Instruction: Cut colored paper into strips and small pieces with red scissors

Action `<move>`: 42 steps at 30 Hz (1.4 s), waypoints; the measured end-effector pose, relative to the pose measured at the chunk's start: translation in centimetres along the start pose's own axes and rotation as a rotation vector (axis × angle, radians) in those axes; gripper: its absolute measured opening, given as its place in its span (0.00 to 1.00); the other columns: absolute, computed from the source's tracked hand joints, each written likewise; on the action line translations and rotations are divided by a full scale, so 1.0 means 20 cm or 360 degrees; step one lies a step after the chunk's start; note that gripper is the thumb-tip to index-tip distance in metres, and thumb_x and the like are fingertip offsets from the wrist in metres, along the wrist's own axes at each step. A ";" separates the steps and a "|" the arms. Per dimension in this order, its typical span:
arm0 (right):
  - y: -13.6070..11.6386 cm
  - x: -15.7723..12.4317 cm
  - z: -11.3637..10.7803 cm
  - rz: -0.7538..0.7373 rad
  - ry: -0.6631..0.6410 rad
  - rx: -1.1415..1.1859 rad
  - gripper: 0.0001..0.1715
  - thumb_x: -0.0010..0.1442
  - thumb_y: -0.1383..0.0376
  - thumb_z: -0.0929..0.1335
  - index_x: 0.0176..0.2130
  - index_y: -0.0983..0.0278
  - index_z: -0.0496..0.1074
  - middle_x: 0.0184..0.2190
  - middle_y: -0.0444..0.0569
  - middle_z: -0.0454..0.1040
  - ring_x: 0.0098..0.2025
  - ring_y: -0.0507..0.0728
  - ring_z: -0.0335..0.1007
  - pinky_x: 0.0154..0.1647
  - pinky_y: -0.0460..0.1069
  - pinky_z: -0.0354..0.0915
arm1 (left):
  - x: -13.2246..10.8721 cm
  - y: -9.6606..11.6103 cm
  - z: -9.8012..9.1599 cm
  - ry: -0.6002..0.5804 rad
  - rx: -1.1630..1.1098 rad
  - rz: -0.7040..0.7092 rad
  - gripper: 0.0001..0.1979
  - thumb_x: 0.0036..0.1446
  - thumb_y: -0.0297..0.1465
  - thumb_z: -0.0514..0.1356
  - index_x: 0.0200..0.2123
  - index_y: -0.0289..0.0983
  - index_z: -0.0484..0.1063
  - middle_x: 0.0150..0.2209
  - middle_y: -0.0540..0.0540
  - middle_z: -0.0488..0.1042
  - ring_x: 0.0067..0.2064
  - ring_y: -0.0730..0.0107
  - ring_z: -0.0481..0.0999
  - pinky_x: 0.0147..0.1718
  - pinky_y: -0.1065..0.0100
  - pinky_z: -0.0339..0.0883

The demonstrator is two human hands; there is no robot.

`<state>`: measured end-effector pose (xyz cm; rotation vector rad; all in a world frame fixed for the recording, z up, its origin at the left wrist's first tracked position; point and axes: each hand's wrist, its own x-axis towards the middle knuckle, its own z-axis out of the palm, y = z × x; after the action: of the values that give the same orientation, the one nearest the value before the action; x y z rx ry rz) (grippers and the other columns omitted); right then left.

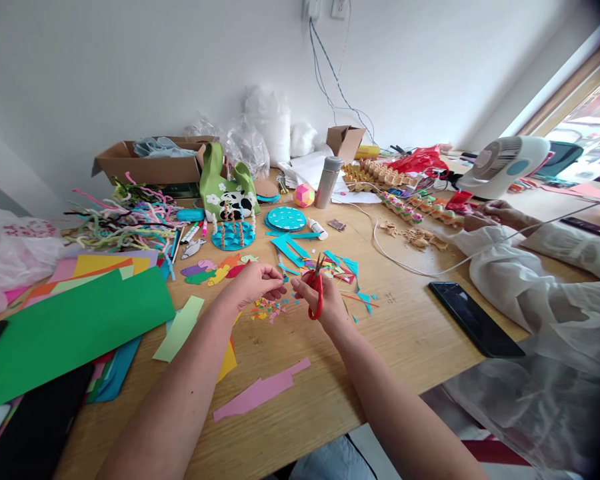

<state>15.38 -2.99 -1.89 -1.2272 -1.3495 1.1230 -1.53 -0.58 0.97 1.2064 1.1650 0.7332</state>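
Note:
My right hand (329, 305) has red-handled scissors (319, 298) hooked on it, their blades pointing up and away from me. Just left of it, my left hand (258, 285) is closed in a pinch; a speck of blue shows by the fingertips, but what they hold is too small to name. The two hands' fingertips nearly meet. Tiny coloured paper bits (266, 309) lie on the table below them. Beyond the left hand are several paper fish cutouts (219, 271). Blue paper scraps (291, 251) are scattered past the scissors.
Coloured paper sheets (80, 333) cover the left side, with pipe cleaners (130, 217) behind. A pink paper strip (260, 392) lies in front. A grey bottle (329, 183) stands at the back. A phone (475, 319) and another person's sleeves (505, 260) are at right.

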 end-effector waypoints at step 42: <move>0.07 0.38 0.01 -0.0275 -0.0195 -0.1758 0.09 0.60 0.72 0.63 0.40 0.69 0.71 0.40 0.64 0.78 0.44 0.66 0.74 0.49 0.55 0.58 | 0.05 -0.04 -0.08 0.0397 -0.0068 0.0099 0.04 0.54 0.28 0.63 0.29 0.33 0.71 0.26 0.45 0.78 0.23 0.73 0.74 0.27 0.69 0.69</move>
<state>14.99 4.63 -2.73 -1.7386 -2.2370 0.2583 -2.86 0.70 0.04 1.1425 1.3130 0.9724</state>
